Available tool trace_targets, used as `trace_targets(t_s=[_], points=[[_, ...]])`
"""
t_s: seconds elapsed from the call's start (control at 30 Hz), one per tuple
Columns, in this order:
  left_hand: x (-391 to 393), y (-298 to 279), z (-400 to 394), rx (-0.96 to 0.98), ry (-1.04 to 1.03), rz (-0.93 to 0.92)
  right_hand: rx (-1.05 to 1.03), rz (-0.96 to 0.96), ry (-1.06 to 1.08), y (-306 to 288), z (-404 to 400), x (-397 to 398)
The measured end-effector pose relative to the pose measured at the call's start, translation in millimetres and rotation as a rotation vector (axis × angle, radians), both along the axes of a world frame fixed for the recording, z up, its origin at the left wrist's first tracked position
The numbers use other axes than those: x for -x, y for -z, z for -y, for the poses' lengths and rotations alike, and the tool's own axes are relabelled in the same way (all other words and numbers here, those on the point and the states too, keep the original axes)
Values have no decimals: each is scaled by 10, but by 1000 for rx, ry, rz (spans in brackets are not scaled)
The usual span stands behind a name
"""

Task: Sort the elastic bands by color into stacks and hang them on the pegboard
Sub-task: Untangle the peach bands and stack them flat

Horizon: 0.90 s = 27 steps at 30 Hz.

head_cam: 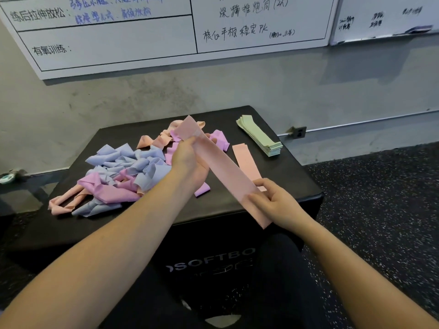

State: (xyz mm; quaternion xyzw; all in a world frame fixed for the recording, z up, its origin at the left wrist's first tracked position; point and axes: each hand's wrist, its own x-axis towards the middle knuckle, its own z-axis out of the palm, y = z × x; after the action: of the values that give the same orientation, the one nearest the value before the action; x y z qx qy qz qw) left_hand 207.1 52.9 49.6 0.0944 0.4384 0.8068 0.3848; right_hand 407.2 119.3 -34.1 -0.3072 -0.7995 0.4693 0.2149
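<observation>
Item held: one pink elastic band, flattened and stretched diagonally across the centre of the frame, from upper left to lower right. The left hand grasps its upper part with curled fingers; the right hand pinches its lower part between thumb and fingers. Surface: black padded box, lettering partly visible on its front face. Left and centre of the box top: a loose heap of unsorted bands in blue, purple and peach-pink, tangled together. Right rear of the box top: a neat stack of green bands, lying flat. Just beside it, nearer the centre: a flat pink band, partly hidden behind the held one. Upper frame: whiteboards with handwriting on a grey wall. Lower right: dark speckled floor.
</observation>
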Motion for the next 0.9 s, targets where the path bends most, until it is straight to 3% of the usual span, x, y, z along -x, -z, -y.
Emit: trace_targets(t_s=[0.27, 0.47, 0.7, 0.8, 0.9], points=[[113, 133, -620, 125, 44, -121, 17, -124, 7, 207, -333, -150], [386, 345, -1214, 298, -10, -160, 170, -68, -41, 215, -597, -192], [588, 632, -1691, 360, 50, -239, 115, -79, -77, 409, -869, -83], [652, 731, -1866, 403, 38, -276, 35, -104, -43, 541, -1026, -12], [711, 827, -2030, 474, 50, -341, -264, -112, -62, 680, -1184, 53]])
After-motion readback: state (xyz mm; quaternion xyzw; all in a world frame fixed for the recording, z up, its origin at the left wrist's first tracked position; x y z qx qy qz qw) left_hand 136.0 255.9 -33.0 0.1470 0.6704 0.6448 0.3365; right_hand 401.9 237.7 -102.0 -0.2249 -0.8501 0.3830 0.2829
